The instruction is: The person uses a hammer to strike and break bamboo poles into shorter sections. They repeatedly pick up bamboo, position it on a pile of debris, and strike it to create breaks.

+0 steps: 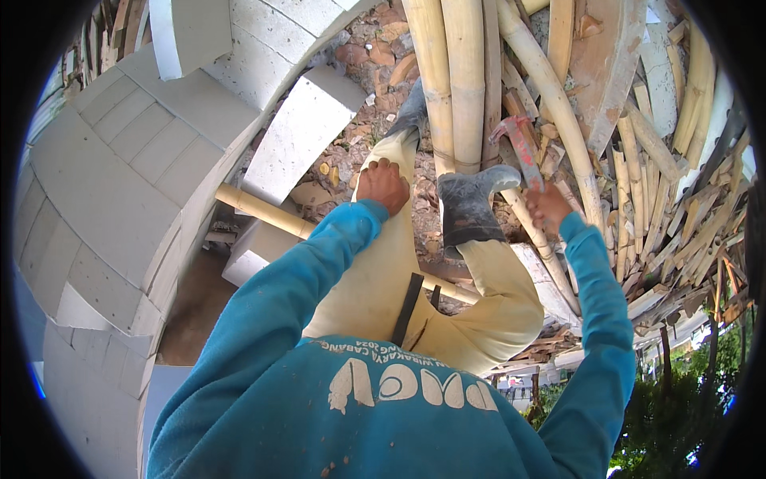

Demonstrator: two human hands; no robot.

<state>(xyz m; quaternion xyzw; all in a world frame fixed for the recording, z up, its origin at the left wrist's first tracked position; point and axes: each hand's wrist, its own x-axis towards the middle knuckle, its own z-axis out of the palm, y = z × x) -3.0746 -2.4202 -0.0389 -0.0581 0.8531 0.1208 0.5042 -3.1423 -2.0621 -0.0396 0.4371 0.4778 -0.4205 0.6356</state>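
Note:
My right hand (549, 209) is closed around the lower end of a hammer (523, 152) with a worn red finish. The hammer's head points away from me, over bamboo and scrap wood. My left hand (383, 187) rests on my left knee over the pale trousers (363, 275), its fingers bent over the cloth and holding no tool. Thick bamboo poles (467, 80) run away from me between my legs. My right boot (472, 207), dark and dusty, is beside their near ends. Farther off stands my left boot (410, 110), partly hidden by the trouser leg.
A wall of pale blocks (120, 184) curves along the left. One loose white block (299, 132) lies on the rubble (383, 60). A bamboo pole (263, 209) passes crosswise under my left arm. Split wood and bamboo scraps (678, 231) pile up at right, near a slanting pole (558, 104).

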